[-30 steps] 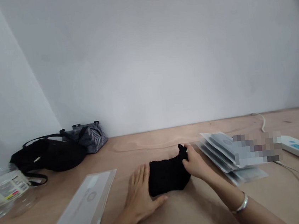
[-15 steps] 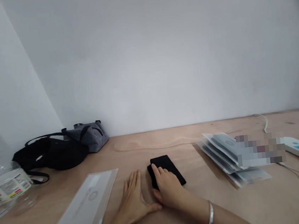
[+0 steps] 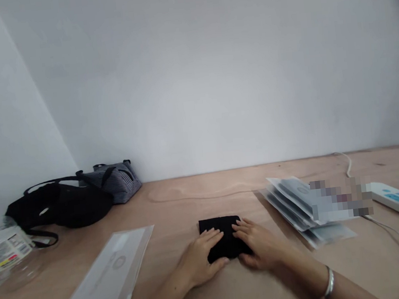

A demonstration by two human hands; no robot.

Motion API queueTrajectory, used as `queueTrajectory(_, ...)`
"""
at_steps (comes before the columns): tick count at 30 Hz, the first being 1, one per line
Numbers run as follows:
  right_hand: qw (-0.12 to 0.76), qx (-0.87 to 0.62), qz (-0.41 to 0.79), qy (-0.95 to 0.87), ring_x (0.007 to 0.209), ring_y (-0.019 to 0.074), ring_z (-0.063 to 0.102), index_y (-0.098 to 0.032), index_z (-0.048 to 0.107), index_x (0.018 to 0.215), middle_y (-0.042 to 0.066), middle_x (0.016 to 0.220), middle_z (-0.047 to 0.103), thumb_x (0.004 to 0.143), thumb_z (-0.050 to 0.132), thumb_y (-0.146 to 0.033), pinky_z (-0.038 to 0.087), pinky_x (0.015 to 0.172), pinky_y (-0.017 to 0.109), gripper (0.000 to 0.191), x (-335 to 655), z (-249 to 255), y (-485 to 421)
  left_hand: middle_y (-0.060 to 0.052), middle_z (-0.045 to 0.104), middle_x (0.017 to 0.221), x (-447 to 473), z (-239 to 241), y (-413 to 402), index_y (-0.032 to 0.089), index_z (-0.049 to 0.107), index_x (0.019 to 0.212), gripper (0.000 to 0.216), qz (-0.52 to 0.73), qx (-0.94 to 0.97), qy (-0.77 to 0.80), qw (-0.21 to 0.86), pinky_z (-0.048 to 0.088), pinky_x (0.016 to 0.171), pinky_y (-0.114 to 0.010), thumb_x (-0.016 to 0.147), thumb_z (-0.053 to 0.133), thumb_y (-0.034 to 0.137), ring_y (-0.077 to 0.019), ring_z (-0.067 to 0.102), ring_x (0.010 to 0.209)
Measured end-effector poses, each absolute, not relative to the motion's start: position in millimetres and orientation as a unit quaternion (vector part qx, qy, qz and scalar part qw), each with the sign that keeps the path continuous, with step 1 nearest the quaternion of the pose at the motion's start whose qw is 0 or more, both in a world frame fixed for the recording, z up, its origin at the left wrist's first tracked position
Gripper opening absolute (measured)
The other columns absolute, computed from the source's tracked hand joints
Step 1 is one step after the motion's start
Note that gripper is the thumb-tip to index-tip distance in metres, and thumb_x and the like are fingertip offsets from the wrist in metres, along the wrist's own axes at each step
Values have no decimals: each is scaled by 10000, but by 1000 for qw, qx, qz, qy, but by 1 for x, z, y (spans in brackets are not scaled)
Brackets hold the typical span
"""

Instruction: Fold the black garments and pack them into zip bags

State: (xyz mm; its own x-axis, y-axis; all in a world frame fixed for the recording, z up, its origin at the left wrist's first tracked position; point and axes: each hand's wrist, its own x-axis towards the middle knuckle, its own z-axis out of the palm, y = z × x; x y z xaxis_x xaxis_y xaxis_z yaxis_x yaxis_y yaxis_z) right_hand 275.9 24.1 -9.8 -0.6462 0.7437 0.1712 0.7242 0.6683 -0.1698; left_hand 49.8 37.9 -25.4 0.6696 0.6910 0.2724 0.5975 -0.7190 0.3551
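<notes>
The left hand [image 3: 201, 258] and right hand [image 3: 259, 245] pressed flat, close together, on one folded black cloth [image 3: 225, 237]. One plastic pouch [image 3: 106, 278] lay left, a stack of pouches [image 3: 291, 206] right.

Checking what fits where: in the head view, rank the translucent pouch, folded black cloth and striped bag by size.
Translucent pouch looks largest; striped bag and folded black cloth look alike, too close to rank.

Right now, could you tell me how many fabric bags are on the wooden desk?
2: a soft black bag at far left, and a dark striped fabric bag behind it.
</notes>
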Motion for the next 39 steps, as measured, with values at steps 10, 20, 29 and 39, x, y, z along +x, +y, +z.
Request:
queueTrajectory(10,259,-443,157,-844,844,194,574,-181,555,1009,49,930,633,693,470,-189,419,748,305,328,266,15,22,-44,533,1197,42,-6,29,238,394,1244,631,270,848,392,234,390,930,-377,653,612,284,-247,495,1080)
queueTrajectory(20,334,-565,201,-727,898,225,545,-129,587,939,112,951,598,766,479,-276,417,795,373,251,272,-6,41,-91,537,1142,49,-18,46,168,444,1156,357,412,704,492,306,436,886,-351,814,466,269,-200,538,1028)
queueTrajectory(29,145,-345,95,-923,1281,237,219,-262,339,1315,75,1381,323,821,414,-498,77,1032,480,552,264,3,17,-7,283,1404,42,-32,41,261,337,1312,411,208,882,409,106,200,1057,-414,909,328,342,-186,215,1290)
queueTrajectory(39,126,-476,25,-870,1142,314,393,-223,440,1259,141,1242,482,815,326,-577,216,926,523,579,265,6,10,-14,454,1287,18,-6,44,237,492,1177,358,168,790,589,-13,272,1004,-284,876,347,363,-160,375,1196)
